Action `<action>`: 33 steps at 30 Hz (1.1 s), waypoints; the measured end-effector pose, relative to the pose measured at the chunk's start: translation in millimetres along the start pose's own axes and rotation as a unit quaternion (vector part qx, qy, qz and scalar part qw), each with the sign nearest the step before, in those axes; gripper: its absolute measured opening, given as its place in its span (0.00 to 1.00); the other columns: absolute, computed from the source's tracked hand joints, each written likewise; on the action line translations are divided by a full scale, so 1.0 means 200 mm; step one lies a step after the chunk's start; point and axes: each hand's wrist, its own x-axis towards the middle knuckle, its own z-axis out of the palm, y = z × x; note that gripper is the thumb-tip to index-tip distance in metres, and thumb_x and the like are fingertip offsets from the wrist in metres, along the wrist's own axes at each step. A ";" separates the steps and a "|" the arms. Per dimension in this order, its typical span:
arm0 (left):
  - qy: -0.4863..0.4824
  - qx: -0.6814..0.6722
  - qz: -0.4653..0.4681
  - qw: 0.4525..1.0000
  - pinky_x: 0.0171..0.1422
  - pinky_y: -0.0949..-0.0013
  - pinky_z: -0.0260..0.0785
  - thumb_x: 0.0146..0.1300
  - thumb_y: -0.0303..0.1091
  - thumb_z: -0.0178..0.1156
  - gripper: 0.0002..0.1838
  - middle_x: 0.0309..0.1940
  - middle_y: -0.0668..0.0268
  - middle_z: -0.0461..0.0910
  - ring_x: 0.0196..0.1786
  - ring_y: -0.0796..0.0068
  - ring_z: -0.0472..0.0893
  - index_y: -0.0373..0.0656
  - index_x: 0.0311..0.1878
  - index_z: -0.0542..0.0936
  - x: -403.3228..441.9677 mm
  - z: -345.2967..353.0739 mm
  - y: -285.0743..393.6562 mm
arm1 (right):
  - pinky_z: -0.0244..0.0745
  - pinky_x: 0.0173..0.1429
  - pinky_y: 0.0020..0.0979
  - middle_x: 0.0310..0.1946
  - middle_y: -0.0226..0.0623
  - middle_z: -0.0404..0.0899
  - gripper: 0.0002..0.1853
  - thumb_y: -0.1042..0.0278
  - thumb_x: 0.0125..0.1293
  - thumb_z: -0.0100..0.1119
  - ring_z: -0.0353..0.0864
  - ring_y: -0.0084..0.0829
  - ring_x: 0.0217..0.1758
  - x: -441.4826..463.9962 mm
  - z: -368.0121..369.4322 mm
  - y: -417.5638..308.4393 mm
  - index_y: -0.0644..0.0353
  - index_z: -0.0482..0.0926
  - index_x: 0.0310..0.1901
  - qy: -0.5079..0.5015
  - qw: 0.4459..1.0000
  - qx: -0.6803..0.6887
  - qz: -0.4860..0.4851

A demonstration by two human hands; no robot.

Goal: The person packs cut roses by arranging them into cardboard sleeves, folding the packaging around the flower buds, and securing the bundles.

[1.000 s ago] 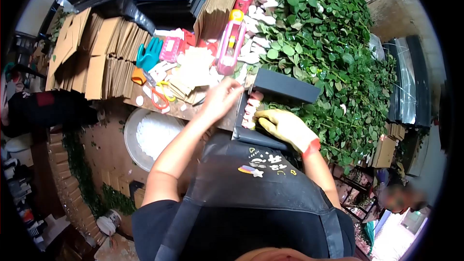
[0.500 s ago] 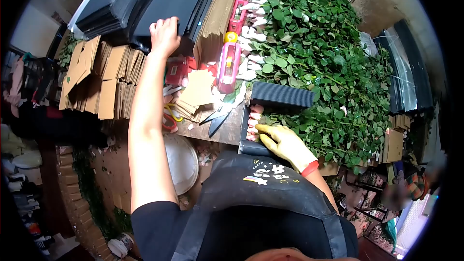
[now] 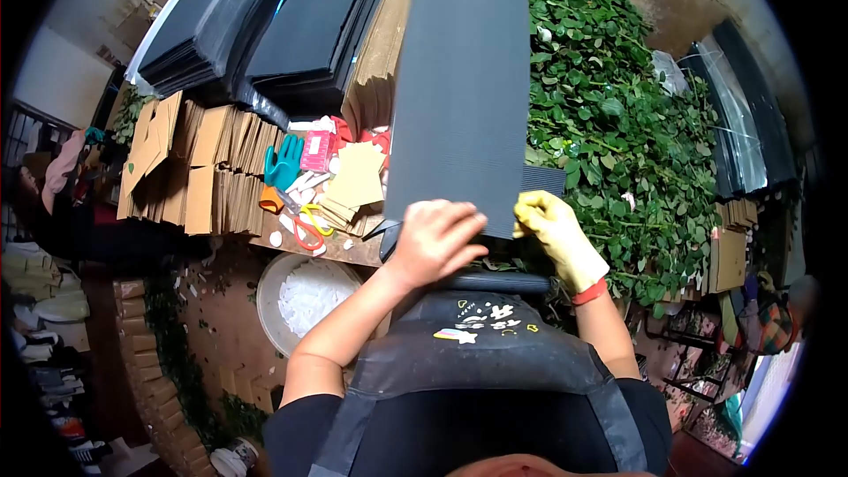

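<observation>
A long dark grey ribbed sheet (image 3: 459, 79) stretches away from me over the bench, its near end between my hands. My bare left hand (image 3: 437, 243) is at its near edge, fingers stretched and apart over the surface, slightly blurred. The yellow-gloved right hand (image 3: 556, 234) has its fingers closed on the sheet's right edge near the corner. Behind the sheet shows a piece of dark ribbed board (image 3: 545, 179). A dark tray-like edge (image 3: 495, 283) lies just below my hands. The pink rose heads from before are hidden.
Leafy stems (image 3: 609, 124) are heaped at right. Dark sheet stacks (image 3: 309, 18) and folded cardboard (image 3: 212, 168) stand at left. Red-handled scissors (image 3: 305, 231), a teal glove (image 3: 283, 163) and card pieces (image 3: 358, 177) lie on the bench. Below is a white tub (image 3: 274, 300).
My left hand has come from the dark stack to the front of me, and a sheet now lies across the bench. My right hand has left the rose heads and taken the sheet's edge.
</observation>
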 end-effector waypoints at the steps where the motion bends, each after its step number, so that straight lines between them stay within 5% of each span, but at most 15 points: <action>1: 0.052 0.024 -0.066 0.996 0.61 0.54 0.70 0.53 0.44 0.80 0.33 0.56 0.58 0.80 0.55 0.56 0.80 0.42 0.61 0.81 -0.08 0.06 -0.04 | 0.81 0.48 0.27 0.38 0.30 0.81 0.10 0.68 0.77 0.64 0.81 0.22 0.40 -0.02 -0.07 0.05 0.64 0.79 0.52 0.012 1.000 -0.002 0.013; 4: 0.088 0.048 -0.297 0.950 0.58 0.58 0.72 0.58 0.42 0.79 0.32 0.60 0.55 0.76 0.54 0.55 0.79 0.37 0.61 0.78 -0.24 0.21 -0.11 | 0.80 0.47 0.24 0.37 0.28 0.80 0.03 0.74 0.77 0.60 0.80 0.20 0.38 -0.09 -0.23 0.25 0.62 0.77 0.47 0.050 0.996 -0.035 0.061; 6: -0.090 -0.271 -0.527 0.800 0.36 0.65 0.68 0.67 0.43 0.73 0.19 0.30 0.64 0.77 0.32 0.79 0.73 0.35 0.40 0.81 -0.31 0.25 -0.15 | 0.80 0.47 0.26 0.37 0.31 0.84 0.07 0.67 0.77 0.62 0.83 0.21 0.39 -0.11 -0.39 0.45 0.61 0.80 0.49 0.055 0.993 -0.075 0.067; 8: -0.164 -0.198 -0.471 0.844 0.35 0.64 0.67 0.69 0.44 0.71 0.21 0.19 0.69 0.71 0.29 0.81 0.68 0.36 0.30 0.78 -0.35 0.31 -0.14 | 0.82 0.49 0.34 0.39 0.40 0.89 0.14 0.56 0.75 0.64 0.88 0.31 0.41 -0.21 -0.30 0.16 0.58 0.83 0.51 0.087 0.893 -0.421 0.134; 9: -0.157 -0.194 -0.453 0.856 0.32 0.63 0.66 0.69 0.45 0.71 0.23 0.20 0.69 0.71 0.28 0.81 0.68 0.37 0.28 0.76 -0.41 0.39 -0.16 | 0.81 0.52 0.43 0.42 0.47 0.89 0.19 0.48 0.72 0.63 0.89 0.45 0.46 -0.23 -0.32 0.11 0.56 0.85 0.49 0.073 0.822 -0.559 0.083; 10: -0.170 -0.235 -0.490 0.822 0.30 0.64 0.64 0.69 0.44 0.71 0.22 0.19 0.72 0.69 0.27 0.82 0.66 0.38 0.27 0.75 -0.42 0.42 -0.17 | 0.81 0.54 0.47 0.42 0.50 0.88 0.19 0.49 0.70 0.64 0.86 0.54 0.47 -0.24 -0.31 0.04 0.58 0.86 0.45 0.063 0.786 -0.610 0.074; 11: -0.188 -0.256 -0.520 0.793 0.31 0.58 0.65 0.69 0.48 0.71 0.25 0.19 0.63 0.68 0.26 0.76 0.67 0.38 0.27 0.73 -0.43 0.46 -0.20 | 0.81 0.53 0.47 0.42 0.51 0.88 0.18 0.50 0.70 0.64 0.87 0.53 0.47 -0.24 -0.28 -0.05 0.59 0.87 0.43 0.053 0.782 -0.617 0.068; 14: -0.230 -0.276 -0.557 0.749 0.29 0.63 0.64 0.68 0.48 0.73 0.26 0.18 0.72 0.69 0.25 0.81 0.66 0.39 0.23 0.74 -0.56 0.57 -0.34 | 0.81 0.54 0.45 0.40 0.46 0.88 0.15 0.55 0.70 0.64 0.87 0.50 0.45 -0.14 -0.24 -0.05 0.57 0.87 0.48 -0.010 0.861 -0.508 -0.034; 16: -0.227 -0.304 -0.550 0.744 0.27 0.69 0.58 0.66 0.45 0.76 0.28 0.19 0.79 0.65 0.26 0.86 0.61 0.44 0.20 0.70 -0.53 0.51 -0.34 | 0.81 0.54 0.42 0.41 0.42 0.90 0.14 0.59 0.71 0.64 0.88 0.45 0.46 0.03 -0.24 0.14 0.57 0.88 0.50 -0.112 0.812 -0.509 -0.262; 20: -0.326 -0.135 -0.521 0.777 0.28 0.65 0.63 0.61 0.51 0.78 0.29 0.15 0.67 0.72 0.19 0.75 0.69 0.40 0.20 0.74 -0.52 0.44 -0.30 | 0.80 0.50 0.46 0.39 0.43 0.89 0.13 0.65 0.67 0.68 0.87 0.46 0.43 0.20 -0.16 0.40 0.54 0.89 0.52 -0.273 0.775 -0.528 -0.213; 21: -0.343 -0.021 -0.463 0.817 0.32 0.58 0.73 0.62 0.52 0.75 0.26 0.18 0.57 0.79 0.24 0.55 0.80 0.41 0.22 0.78 -0.47 0.39 -0.25 | 0.80 0.49 0.46 0.37 0.43 0.88 0.12 0.65 0.66 0.68 0.86 0.46 0.42 0.22 -0.15 0.43 0.53 0.89 0.51 -0.273 0.766 -0.531 -0.238; 24: -0.168 0.045 -0.229 0.958 0.35 0.58 0.76 0.66 0.48 0.72 0.20 0.22 0.59 0.79 0.28 0.56 0.83 0.43 0.26 0.80 -0.47 0.39 -0.24 | 0.80 0.49 0.46 0.36 0.41 0.88 0.13 0.65 0.64 0.70 0.87 0.46 0.42 0.23 -0.13 0.43 0.49 0.89 0.51 -0.270 0.751 -0.550 -0.245; 26: -0.173 -0.049 -0.042 0.983 0.46 0.60 0.82 0.68 0.39 0.68 0.12 0.42 0.58 0.87 0.45 0.58 0.88 0.40 0.45 0.84 -0.43 0.44 -0.27 | 0.81 0.50 0.46 0.36 0.40 0.89 0.14 0.64 0.63 0.70 0.88 0.46 0.42 0.22 -0.12 0.43 0.46 0.88 0.51 -0.264 0.737 -0.573 -0.242; 28: -0.190 -0.040 0.097 0.976 0.70 0.56 0.76 0.72 0.43 0.63 0.24 0.64 0.54 0.82 0.67 0.56 0.81 0.40 0.64 0.80 -0.29 0.53 -0.26 | 0.81 0.49 0.46 0.35 0.40 0.88 0.14 0.63 0.64 0.70 0.88 0.46 0.42 0.23 -0.11 0.46 0.45 0.88 0.51 -0.255 0.712 -0.599 -0.261; 33: -0.292 0.005 0.015 0.956 0.88 0.53 0.49 0.69 0.61 0.58 0.44 0.81 0.56 0.64 0.84 0.60 0.60 0.40 0.79 0.66 -0.33 0.69 -0.27 | 0.80 0.44 0.47 0.34 0.38 0.89 0.10 0.62 0.65 0.68 0.88 0.46 0.40 0.22 -0.17 0.49 0.44 0.90 0.47 -0.262 0.720 -0.602 -0.222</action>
